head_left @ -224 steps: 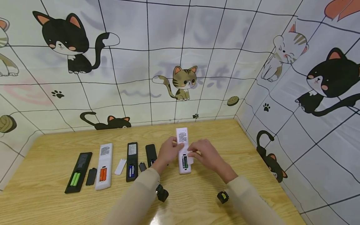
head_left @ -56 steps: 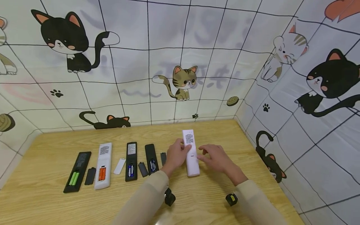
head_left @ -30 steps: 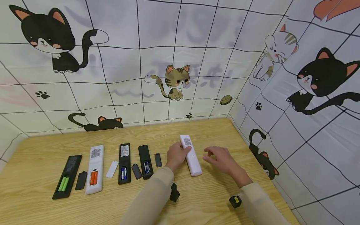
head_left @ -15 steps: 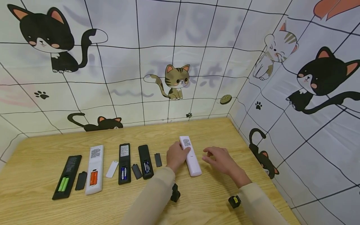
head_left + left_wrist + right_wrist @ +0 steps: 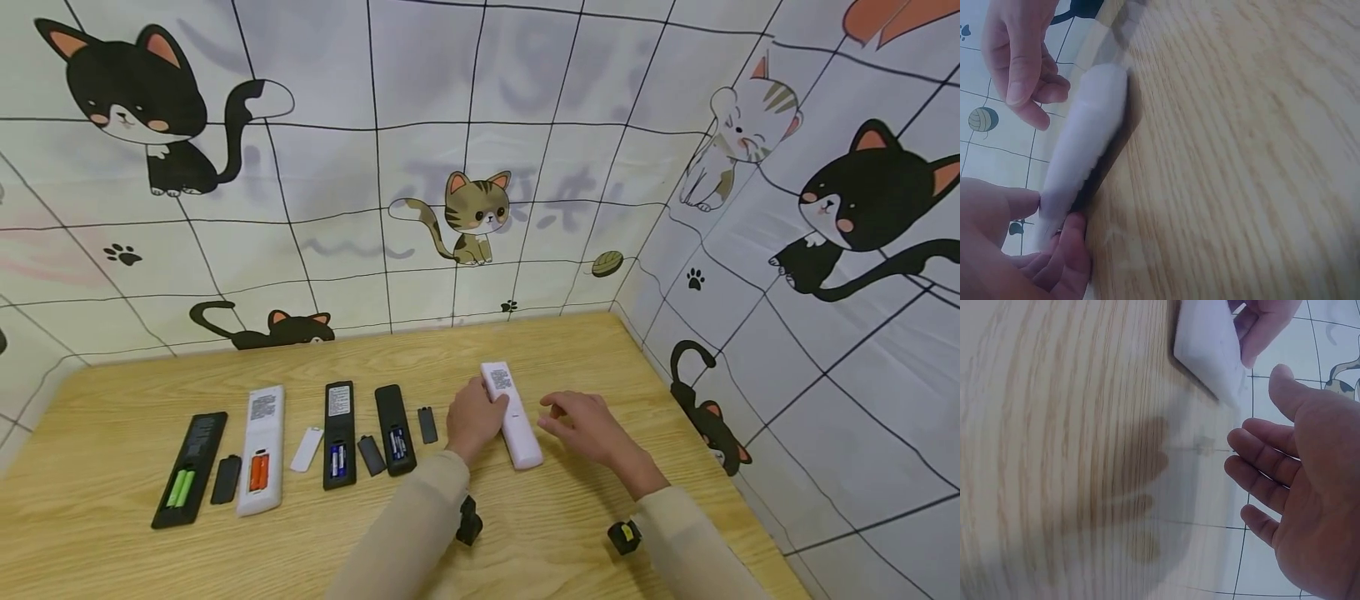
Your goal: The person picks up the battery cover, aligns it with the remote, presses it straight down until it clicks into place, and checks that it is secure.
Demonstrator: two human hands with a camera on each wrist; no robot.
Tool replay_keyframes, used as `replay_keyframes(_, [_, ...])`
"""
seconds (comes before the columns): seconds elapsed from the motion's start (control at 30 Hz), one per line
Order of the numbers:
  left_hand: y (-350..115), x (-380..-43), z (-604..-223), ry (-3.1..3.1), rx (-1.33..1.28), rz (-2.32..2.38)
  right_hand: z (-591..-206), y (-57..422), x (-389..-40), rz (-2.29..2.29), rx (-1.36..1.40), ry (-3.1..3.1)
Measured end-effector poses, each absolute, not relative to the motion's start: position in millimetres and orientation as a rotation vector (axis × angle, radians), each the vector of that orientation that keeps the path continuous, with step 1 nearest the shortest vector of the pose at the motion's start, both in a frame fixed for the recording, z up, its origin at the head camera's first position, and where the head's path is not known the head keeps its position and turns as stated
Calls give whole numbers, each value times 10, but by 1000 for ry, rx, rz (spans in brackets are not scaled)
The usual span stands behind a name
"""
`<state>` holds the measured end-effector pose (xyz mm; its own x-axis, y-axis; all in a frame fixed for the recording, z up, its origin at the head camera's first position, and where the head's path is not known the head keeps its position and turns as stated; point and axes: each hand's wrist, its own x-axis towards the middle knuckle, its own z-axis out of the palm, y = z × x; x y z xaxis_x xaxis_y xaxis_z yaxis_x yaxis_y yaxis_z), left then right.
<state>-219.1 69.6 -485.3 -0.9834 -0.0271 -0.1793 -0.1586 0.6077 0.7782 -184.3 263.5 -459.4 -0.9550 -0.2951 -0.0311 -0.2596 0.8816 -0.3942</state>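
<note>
Because the left hand [image 5: 474, 421] pinches the white remote [image 5: 519, 429] by its far half, toward the back right corner of the tabletop [image 5: 543, 542], its near end could swivel; right hand [image 5: 588, 427], loosely spread, empty; next leftward, black cover [image 5: 427, 426], liable to knocks from the sleeve [image 5: 412, 525]

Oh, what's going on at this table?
A person's left hand grips a white remote, back side up, with its battery cover on. The right hand hovers beside it, holding nothing. To the left, four other remotes lie open on the table, batteries showing; four loose covers lie beside them.
</note>
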Motion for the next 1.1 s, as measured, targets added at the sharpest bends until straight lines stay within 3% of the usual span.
replay_keyframes(0.57, [587,-2050,-4793,2745,16,1296,-4588,2527,-1865,-561,-461,2959])
replay_keyframes(1.1, [128,-2047,-4609,2824,50,1309,-4538,2252,-1891,-602,-550,2934])
